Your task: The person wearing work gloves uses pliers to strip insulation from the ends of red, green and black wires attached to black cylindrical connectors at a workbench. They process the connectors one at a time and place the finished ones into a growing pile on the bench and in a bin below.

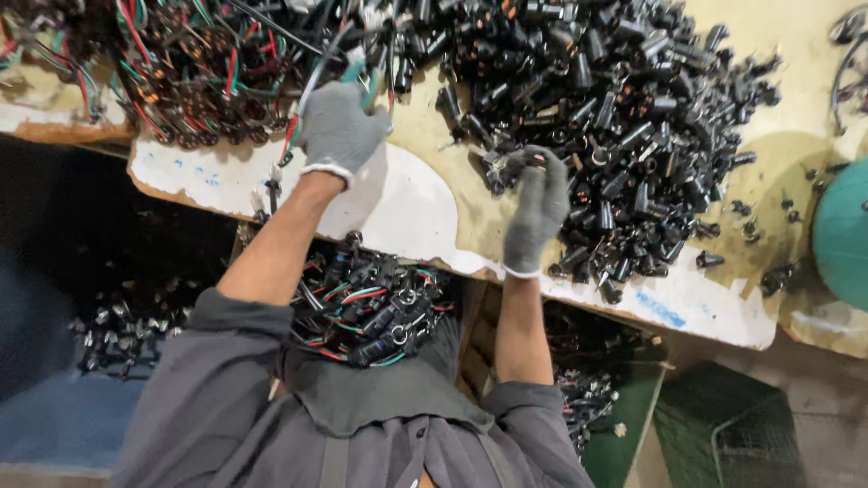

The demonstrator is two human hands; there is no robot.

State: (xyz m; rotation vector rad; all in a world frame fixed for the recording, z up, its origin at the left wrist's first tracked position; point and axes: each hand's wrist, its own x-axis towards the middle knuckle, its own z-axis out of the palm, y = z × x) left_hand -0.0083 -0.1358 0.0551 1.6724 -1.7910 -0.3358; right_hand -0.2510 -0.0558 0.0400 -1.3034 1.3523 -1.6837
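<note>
Left gloved hand (pixel 340 131) is closing on wires (pixel 312 77) far left, while right hand (pixel 535 210) is pinching a black connector (pixel 517 163) beside the connector pile (pixel 633 117), seemingly mid-assembly, needing careful alignment.

We've got grey knit gloves on both hands, left hand (pixel 339 131) and right hand (pixel 535 210), each with a thin white edge at the cuff. Our sleeves (pixel 208 380) are dark grey. The big pile of plugs (pixel 624 99) on the far right is glossy black all over. The wire bundles (pixel 194 72) on the far left are black with red, green and white strands mixed in, same for the bunch in our lap (pixel 371 312). The table (pixel 425 194) is tan with worn white patches and blue marks. There's a teal round thing (pixel 843 235) at the right edge and a dark green crate (pixel 723 425) near right.
</note>
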